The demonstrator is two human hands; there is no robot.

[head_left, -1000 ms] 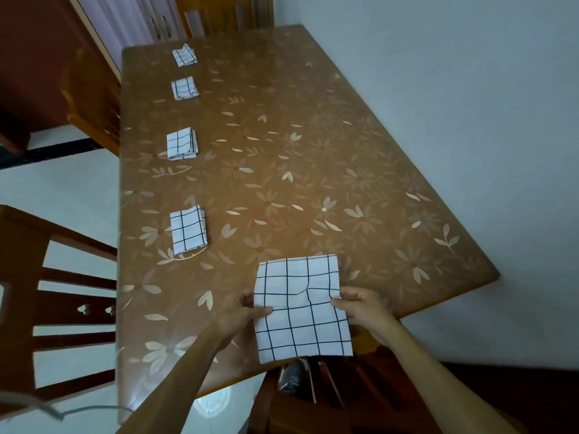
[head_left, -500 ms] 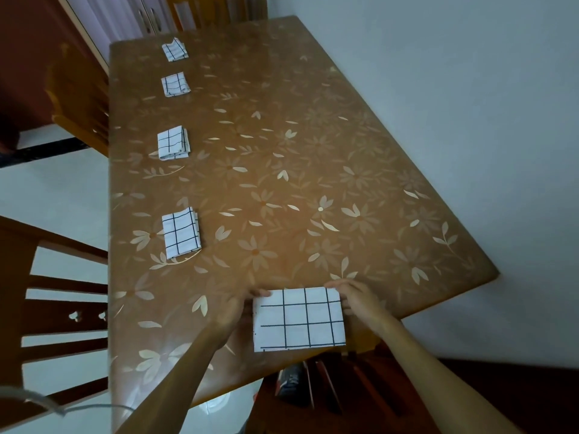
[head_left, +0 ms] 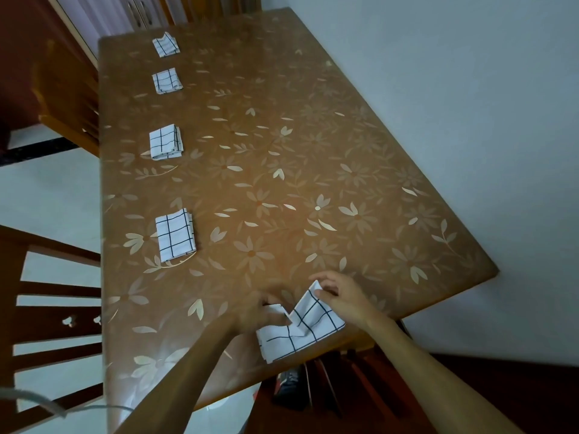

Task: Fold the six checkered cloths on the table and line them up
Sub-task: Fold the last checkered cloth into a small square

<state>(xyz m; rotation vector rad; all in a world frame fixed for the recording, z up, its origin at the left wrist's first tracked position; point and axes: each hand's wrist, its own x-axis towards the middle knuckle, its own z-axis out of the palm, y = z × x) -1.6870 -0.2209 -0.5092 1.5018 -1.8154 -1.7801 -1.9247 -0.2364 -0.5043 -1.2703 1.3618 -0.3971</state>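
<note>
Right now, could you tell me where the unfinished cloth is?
Head view: the half-folded cloth lies at the table's near edge, between left hand and right hand, nearer than the closest folded cloth.

Left hand (head_left: 266,311) blurred, chair (head_left: 47,308) cut off left, under-table objects (head_left: 291,389) indistinct
</note>
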